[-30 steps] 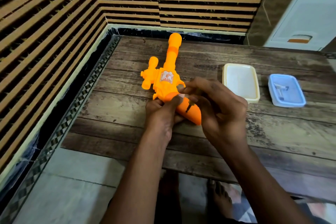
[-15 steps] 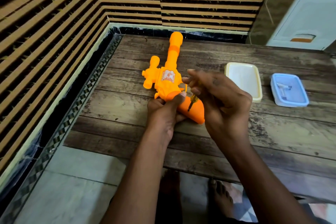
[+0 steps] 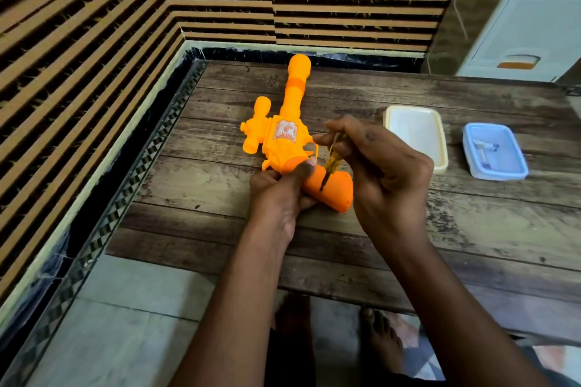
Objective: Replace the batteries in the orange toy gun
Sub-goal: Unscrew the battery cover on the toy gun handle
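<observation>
1. The orange toy gun (image 3: 287,138) lies on its side near the left part of the tabletop (image 3: 471,229), barrel pointing at the far edge and handle toward the near edge.
2. The left hand (image 3: 276,195) holds the gun where body meets handle, its grip curled round the plastic with the thumb pressed on top.
3. The right hand (image 3: 380,173) pinches a small yellow-handled screwdriver (image 3: 331,160) in its grip, with the tip set down on the handle's upper face.
4. Judged from this, the task is at an early step: the battery cover on the handle looks unopened, so loosening the screw, lifting the cover, swapping the cells and closing up all remain.
5. A cream tray (image 3: 440,163) sits right of the hands toward the middle of the tabletop, and a blue box (image 3: 515,173) stands further right, nearer the right edge.
6. The screw head is too small to make out, and the cover's seam cannot be seen.
7. Pale objects in the blue box are blurred; whether they are batteries cannot be told.
</observation>
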A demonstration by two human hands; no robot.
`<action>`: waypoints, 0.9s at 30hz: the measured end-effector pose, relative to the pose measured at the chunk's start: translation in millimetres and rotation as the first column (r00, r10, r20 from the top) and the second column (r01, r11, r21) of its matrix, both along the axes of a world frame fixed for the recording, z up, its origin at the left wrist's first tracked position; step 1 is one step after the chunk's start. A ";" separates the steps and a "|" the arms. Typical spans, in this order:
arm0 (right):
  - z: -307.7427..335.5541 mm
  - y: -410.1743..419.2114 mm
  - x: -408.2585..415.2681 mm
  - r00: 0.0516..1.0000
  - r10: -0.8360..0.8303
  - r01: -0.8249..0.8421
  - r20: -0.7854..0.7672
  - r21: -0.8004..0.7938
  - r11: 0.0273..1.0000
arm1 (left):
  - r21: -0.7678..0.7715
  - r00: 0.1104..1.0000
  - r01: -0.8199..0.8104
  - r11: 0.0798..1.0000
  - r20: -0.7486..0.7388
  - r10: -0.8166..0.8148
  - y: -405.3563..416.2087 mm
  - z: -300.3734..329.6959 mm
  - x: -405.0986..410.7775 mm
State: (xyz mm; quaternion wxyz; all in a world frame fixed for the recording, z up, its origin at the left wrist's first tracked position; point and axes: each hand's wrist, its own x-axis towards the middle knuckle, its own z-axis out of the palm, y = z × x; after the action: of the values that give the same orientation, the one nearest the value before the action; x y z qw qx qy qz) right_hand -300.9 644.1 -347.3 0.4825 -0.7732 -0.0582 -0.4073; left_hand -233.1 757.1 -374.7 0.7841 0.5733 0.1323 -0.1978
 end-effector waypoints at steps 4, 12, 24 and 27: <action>2.7 -3.1 -3.1 0.998 0.062 -0.062 -0.030 0.016 0.998 | -0.014 1.000 0.005 1.000 0.003 -0.005 0.4 -0.5 0.8; 4.1 -6.7 -2.5 0.999 0.024 -0.026 -0.040 -0.039 0.999 | 0.012 1.000 0.017 1.000 0.006 -0.017 0.7 -0.7 1.3; 1.2 6.3 -1.8 0.999 0.032 -0.031 0.007 -0.065 0.997 | -0.016 0.996 0.056 0.998 0.064 -0.055 3.2 -7.2 2.7; 2.0 7.6 -2.0 0.999 0.028 -0.029 -0.017 -0.079 0.996 | -0.003 0.997 0.041 0.999 0.065 -0.041 1.5 -8.0 3.0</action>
State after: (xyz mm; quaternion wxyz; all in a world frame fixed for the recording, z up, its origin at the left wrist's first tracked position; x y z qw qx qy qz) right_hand -302.9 651.7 -345.3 0.4575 -0.7943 -0.0815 -0.3914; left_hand -230.1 758.6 -382.8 0.7850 0.5802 0.0946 -0.1956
